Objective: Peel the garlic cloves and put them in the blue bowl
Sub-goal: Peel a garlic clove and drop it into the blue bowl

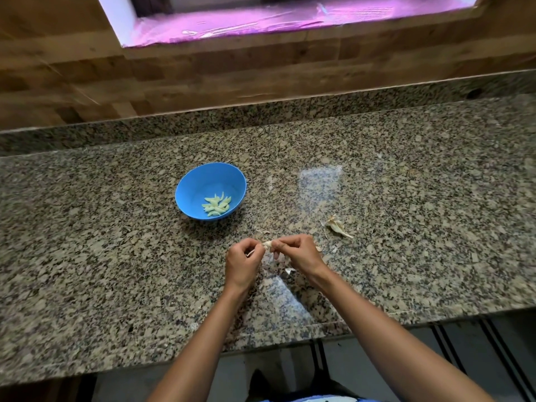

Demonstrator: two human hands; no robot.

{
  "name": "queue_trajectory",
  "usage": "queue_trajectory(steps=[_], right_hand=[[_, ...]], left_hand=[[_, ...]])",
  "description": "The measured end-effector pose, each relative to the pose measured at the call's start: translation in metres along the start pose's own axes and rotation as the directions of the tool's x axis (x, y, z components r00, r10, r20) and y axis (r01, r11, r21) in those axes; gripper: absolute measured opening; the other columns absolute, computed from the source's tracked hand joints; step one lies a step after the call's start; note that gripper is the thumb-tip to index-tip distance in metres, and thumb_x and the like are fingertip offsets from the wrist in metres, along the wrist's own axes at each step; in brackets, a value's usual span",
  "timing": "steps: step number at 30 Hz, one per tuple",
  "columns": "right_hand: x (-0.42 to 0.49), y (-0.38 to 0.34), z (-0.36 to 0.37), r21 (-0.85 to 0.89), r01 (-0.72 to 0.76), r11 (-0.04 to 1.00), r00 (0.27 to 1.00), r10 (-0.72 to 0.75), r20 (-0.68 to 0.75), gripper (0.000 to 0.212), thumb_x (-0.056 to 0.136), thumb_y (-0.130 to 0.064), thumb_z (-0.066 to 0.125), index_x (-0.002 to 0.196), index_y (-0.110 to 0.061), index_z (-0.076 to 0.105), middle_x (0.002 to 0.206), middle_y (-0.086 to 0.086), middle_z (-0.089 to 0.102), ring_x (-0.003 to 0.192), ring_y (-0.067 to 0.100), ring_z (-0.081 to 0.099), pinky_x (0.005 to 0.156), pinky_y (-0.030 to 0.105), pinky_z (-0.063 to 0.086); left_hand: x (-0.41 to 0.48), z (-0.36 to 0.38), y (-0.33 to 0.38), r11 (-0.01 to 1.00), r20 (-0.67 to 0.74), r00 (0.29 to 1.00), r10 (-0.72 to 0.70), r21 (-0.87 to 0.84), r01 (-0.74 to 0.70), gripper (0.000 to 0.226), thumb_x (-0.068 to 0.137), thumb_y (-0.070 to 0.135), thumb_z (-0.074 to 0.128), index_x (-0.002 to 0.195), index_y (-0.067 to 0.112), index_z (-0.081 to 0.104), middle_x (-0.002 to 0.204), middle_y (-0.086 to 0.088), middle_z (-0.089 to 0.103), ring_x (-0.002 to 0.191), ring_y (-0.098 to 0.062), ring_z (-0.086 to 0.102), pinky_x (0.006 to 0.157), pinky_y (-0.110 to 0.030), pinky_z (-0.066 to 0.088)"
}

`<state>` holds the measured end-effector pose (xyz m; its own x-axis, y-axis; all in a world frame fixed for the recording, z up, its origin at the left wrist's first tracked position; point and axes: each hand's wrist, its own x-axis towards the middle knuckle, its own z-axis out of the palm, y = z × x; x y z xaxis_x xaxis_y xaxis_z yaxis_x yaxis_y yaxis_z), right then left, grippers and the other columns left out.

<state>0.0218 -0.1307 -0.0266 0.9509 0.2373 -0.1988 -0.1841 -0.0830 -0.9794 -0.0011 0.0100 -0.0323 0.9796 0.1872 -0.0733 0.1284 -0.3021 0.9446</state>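
The blue bowl stands on the granite counter, left of centre, with several pale peeled garlic cloves in its bottom. In front of the bowl and to its right, my left hand and my right hand meet just above the counter. Between their fingertips they pinch one small garlic clove with papery skin on it. Most of the clove is hidden by my fingers.
A scrap of garlic skin and stem lies to the right of my hands, with small skin flakes around them. The counter's front edge runs below my forearms. A wooden wall rises behind the counter.
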Motion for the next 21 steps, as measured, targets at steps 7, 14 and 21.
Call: queue_trajectory(steps=[7, 14, 21], right_hand=[[0.005, 0.013, -0.002, -0.18, -0.021, 0.984, 0.998, 0.01, -0.062, 0.024, 0.087, -0.028, 0.062, 0.064, -0.025, 0.067, 0.061, -0.001, 0.062, 0.05, 0.008, 0.044, 0.056, 0.027, 0.036], [-0.001, 0.021, -0.006, -0.487, -0.066, 0.871, 0.997, 0.074, -0.003, 0.022, 0.094, -0.032, 0.049, 0.074, -0.027, 0.057, 0.077, 0.002, 0.062, 0.064, 0.013, 0.049, 0.063, 0.028, 0.041], [-0.005, 0.013, -0.006, -0.659, -0.011, 0.752, 0.996, 0.063, 0.055, 0.022, 0.095, -0.034, 0.046, 0.096, -0.021, 0.064, 0.078, -0.006, 0.059, 0.066, 0.005, 0.044, 0.065, 0.024, 0.039]], left_hand=[[0.003, -0.006, -0.012, 0.991, 0.102, 0.987, -0.125, 0.065, 0.119, 0.015, 0.083, 0.005, 0.067, 0.094, 0.016, 0.072, 0.088, 0.0, 0.072, 0.081, -0.014, 0.067, 0.079, -0.036, 0.057], [0.001, -0.011, -0.004, 0.991, 0.069, 0.991, -0.117, 0.072, 0.112, 0.019, 0.081, 0.011, 0.072, 0.092, 0.027, 0.072, 0.09, 0.008, 0.071, 0.085, -0.01, 0.068, 0.079, -0.031, 0.057], [0.001, -0.009, 0.006, 0.997, 0.279, 0.958, -0.072, 0.028, 0.066, 0.024, 0.077, 0.011, 0.074, 0.1, 0.016, 0.072, 0.093, 0.004, 0.073, 0.086, -0.006, 0.069, 0.078, -0.022, 0.055]])
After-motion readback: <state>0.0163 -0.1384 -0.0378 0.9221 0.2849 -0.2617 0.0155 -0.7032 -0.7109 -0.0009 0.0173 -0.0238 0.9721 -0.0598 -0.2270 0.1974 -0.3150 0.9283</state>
